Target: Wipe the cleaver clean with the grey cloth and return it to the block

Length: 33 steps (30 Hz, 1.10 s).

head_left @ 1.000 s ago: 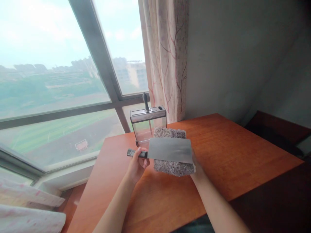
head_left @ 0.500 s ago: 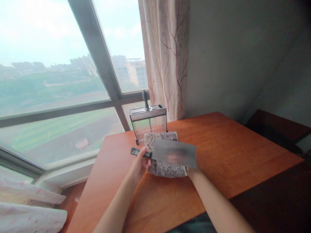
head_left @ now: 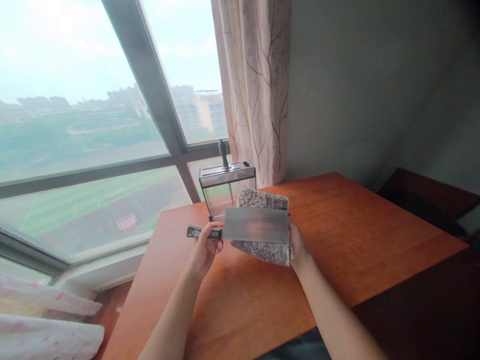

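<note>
A cleaver (head_left: 257, 225) with a broad grey blade and dark handle lies level across the view, its blade pointing right. My left hand (head_left: 209, 241) is closed around the handle near the blade's heel. Behind the blade is a fluffy grey cloth (head_left: 262, 252), showing above and below it. My right hand (head_left: 297, 243) grips the cloth's right side beside the blade tip; most of its fingers are hidden behind the cloth. Cloth and cleaver are held above the table (head_left: 240, 305).
A clear-sided knife block (head_left: 227, 172) stands at the table's back edge, with one dark-handled tool (head_left: 223, 153) upright in its top. Windows rise on the left. A patterned curtain (head_left: 258, 90) hangs behind the table, and a dark bench-like piece (head_left: 431, 192) is at the right.
The cleaver has shifted left and slightly up, and its blade is now more level. The cloth has moved up and right, with my right hand rising and showing more beside the blade.
</note>
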Each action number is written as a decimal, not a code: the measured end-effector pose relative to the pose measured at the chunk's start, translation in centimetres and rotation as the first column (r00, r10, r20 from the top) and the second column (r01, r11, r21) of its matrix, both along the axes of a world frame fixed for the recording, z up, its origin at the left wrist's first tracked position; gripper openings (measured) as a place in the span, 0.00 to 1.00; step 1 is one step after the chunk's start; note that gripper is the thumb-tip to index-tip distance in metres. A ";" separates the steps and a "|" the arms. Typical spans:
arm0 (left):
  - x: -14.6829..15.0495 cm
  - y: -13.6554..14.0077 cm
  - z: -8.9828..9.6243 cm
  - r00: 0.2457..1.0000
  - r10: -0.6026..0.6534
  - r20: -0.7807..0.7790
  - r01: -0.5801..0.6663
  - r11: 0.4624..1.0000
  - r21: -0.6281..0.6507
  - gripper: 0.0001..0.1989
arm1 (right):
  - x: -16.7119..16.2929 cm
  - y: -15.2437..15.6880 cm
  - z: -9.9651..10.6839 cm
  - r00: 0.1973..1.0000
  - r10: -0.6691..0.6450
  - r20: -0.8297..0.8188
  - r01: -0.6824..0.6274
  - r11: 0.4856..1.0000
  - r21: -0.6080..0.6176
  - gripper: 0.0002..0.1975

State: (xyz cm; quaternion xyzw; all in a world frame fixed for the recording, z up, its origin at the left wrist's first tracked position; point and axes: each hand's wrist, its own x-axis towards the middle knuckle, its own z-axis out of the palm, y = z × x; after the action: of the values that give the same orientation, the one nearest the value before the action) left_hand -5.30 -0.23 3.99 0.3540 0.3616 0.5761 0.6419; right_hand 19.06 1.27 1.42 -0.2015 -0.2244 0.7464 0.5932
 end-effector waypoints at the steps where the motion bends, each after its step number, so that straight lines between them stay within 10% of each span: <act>1: -0.1 0.1 0.0 1.000 0.020 0.015 -0.020 1.000 -0.008 0.14 | 0.0 -0.1 0.4 0.999 0.042 -0.022 -0.042 0.999 -0.008 0.21; 24: 0.1 0.4 0.0 0.991 0.104 0.083 -0.101 0.994 -0.035 0.14 | -1.5 -0.5 0.7 0.990 0.110 -0.089 -0.115 0.992 -0.051 0.23; 33: -0.3 0.7 0.2 0.978 0.194 0.075 -0.193 0.981 -0.012 0.14 | 0.2 0.2 0.6 0.990 -0.105 -0.099 0.103 0.994 -0.022 0.24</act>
State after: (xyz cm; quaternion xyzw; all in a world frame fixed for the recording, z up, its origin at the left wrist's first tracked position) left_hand -5.63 0.46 4.20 0.2937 0.3708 0.6481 0.5969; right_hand 19.26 1.49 2.05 -0.1802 -0.1776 0.7255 0.6401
